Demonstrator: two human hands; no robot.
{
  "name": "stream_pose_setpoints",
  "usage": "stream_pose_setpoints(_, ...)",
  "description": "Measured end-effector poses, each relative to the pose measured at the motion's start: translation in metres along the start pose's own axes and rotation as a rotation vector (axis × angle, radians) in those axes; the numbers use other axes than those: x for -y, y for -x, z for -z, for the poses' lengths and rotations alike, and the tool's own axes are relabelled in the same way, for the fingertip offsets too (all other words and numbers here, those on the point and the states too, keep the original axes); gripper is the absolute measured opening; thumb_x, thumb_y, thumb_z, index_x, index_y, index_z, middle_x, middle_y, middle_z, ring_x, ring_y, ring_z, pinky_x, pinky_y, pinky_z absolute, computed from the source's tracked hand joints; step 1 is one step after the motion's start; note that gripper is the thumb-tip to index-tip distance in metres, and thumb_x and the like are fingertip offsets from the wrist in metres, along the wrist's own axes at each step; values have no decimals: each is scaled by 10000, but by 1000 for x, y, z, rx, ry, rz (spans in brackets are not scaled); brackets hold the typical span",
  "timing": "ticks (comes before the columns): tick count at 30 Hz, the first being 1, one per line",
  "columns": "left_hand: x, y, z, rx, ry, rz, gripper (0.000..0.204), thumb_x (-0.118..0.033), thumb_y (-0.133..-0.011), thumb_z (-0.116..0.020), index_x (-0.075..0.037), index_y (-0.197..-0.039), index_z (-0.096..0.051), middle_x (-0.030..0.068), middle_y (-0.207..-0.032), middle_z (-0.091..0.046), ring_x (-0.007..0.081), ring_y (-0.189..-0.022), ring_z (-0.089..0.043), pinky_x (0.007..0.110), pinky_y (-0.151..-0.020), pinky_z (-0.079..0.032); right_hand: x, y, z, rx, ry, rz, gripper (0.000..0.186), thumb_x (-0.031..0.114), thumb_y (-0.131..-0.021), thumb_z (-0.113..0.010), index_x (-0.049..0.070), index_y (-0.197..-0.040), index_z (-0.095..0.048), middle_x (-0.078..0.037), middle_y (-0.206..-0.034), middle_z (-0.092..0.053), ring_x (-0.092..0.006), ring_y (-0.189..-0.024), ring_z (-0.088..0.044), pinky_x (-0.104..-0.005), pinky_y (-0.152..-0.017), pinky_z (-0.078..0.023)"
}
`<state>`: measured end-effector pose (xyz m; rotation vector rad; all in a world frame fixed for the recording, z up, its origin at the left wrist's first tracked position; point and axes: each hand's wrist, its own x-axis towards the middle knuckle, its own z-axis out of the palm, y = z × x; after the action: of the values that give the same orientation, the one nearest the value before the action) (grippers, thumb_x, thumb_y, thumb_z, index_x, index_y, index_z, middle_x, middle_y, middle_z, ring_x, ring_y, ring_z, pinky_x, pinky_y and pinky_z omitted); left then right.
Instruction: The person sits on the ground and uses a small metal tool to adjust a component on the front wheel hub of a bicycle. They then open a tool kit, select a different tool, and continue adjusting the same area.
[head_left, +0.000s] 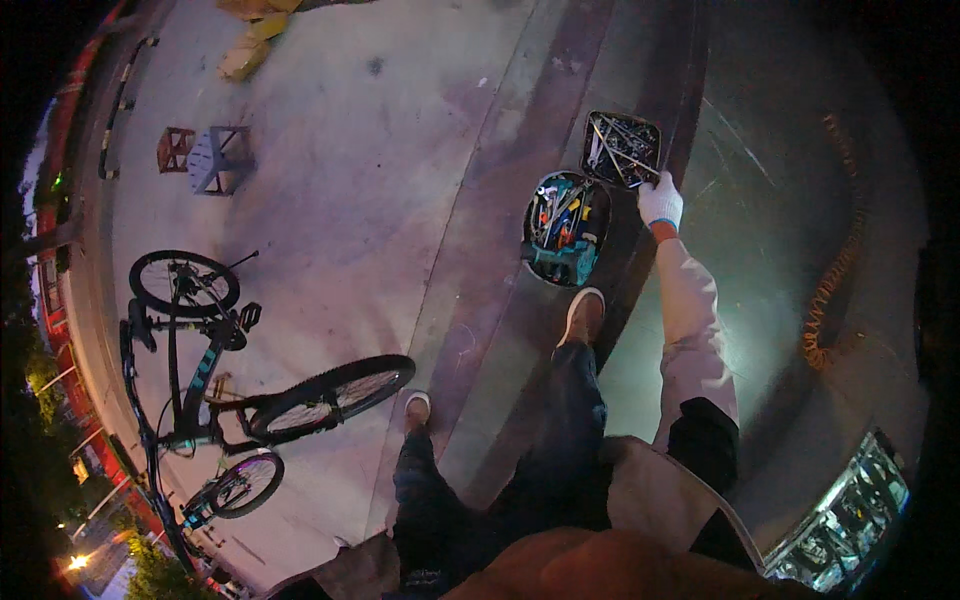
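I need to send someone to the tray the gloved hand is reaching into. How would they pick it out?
Follow the dark strip across the pale concrete floor to two containers. The right hand touches the farther one, a rectangular tray of bare metal tools; the nearer round basket holds colourful-handled ones.

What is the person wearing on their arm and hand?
Only one arm shows, the right one. The right hand wears a white work glove with a thin blue band at the cuff. The right sleeve is long, loose and pale, whitish with a pink tint in this light, and it wrinkles near the elbow. The left hand is out of the picture.
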<state>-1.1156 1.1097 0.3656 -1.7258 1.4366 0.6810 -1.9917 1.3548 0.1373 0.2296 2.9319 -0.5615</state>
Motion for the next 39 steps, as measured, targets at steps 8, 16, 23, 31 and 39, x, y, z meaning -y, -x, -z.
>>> stream_pose_setpoints(8, 196, -72, -13, -55, 203, -109, 319, -306, -962, -619, -38, -1106, -713, 192, -1241, -672, 390, -1149, -650, 481, -996, -527, 108, 316, 137, 239, -159, 160, 417, 306, -932, -600, 32, -1245, -587, -330, -1147, -695, -546, -1067, -650, -586, -919, -513)
stream_pose_setpoints(16, 300, -183, 73, -715, 666, -71, 325, -316, -950, -610, -67, -1087, -766, 176, -1071, -750, 405, -1043, -703, 494, -945, -548, 192, 722, 87, 727, -286, 400, 211, 92, -948, -583, 23, -1147, -600, -138, -828, -690, -194, -600, -694, -366, -514, -539)
stream_pose_setpoints(23, 344, -197, 194, -574, 1333, -56, 378, -305, -949, -671, -48, -1215, -748, 182, -1200, -749, 337, -1156, -705, 420, -1016, -524, 315, 973, -28, 913, 109, 716, 300, 227, -921, -634, 26, -1143, -611, -301, -1055, -712, -504, -1024, -676, -559, -901, -522)
stream_pose_setpoints(31, 478, -271, 254, -472, 1522, -3, 539, -442, -990, -647, -2, -1299, -686, 200, -1246, -730, 328, -1148, -697, 416, -1023, -516, 480, 1221, -92, 929, 168, 1147, 334, 276, -934, -640, 32, -1162, -619, -312, -1064, -708, -517, -1028, -668, -570, -909, -514)
stream_pose_setpoints(39, 556, -371, 343, -29, 2166, -136, 650, -511, -1029, -647, -19, -1438, -535, 92, -1242, -667, 207, -951, -660, 356, -842, -559, 623, 1356, -171, 975, 234, 1344, 362, 284, -924, -632, 33, -1185, -627, -310, -1052, -722, -522, -1037, -671, -570, -919, -523)
